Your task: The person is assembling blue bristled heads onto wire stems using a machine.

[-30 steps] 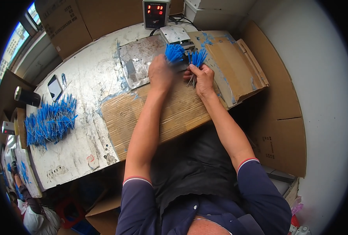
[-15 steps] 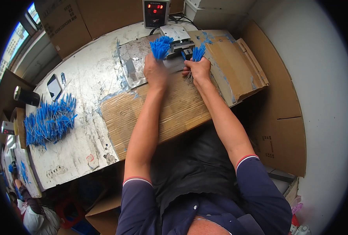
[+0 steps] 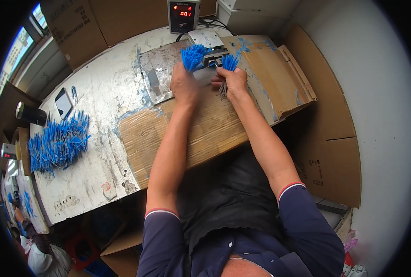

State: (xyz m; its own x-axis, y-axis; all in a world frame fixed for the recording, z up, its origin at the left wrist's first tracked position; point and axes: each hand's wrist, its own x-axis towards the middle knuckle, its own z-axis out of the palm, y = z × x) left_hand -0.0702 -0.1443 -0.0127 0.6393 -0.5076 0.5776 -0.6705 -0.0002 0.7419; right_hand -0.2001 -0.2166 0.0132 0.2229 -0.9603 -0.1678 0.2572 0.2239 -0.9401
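My left hand (image 3: 183,87) is closed around a thick bundle of thin blue-ended pieces (image 3: 194,57), their blue ends fanning out above the fist. To its right, my right hand (image 3: 236,84) grips a smaller bundle of the same kind (image 3: 230,62), and thin grey wire-like stems hang below its fingers. Between the two bundles is a small metal fixture (image 3: 214,56) at the back of the bench, close to my right fingertips. Whether a piece sits in the fixture I cannot tell. Motion blurs the inner side of my left hand.
A large heap of blue-ended pieces (image 3: 60,143) lies on the left of the white bench (image 3: 103,87), near a phone (image 3: 64,102) and a black cylinder (image 3: 31,113). Behind the fixture stands a red-lit display box (image 3: 183,16). Cardboard (image 3: 279,78) covers the right side. Another person (image 3: 43,254) works at lower left.
Both bundles have shifted slightly, the left one to the right and the right one a little left and down. The display's lit figures have changed.
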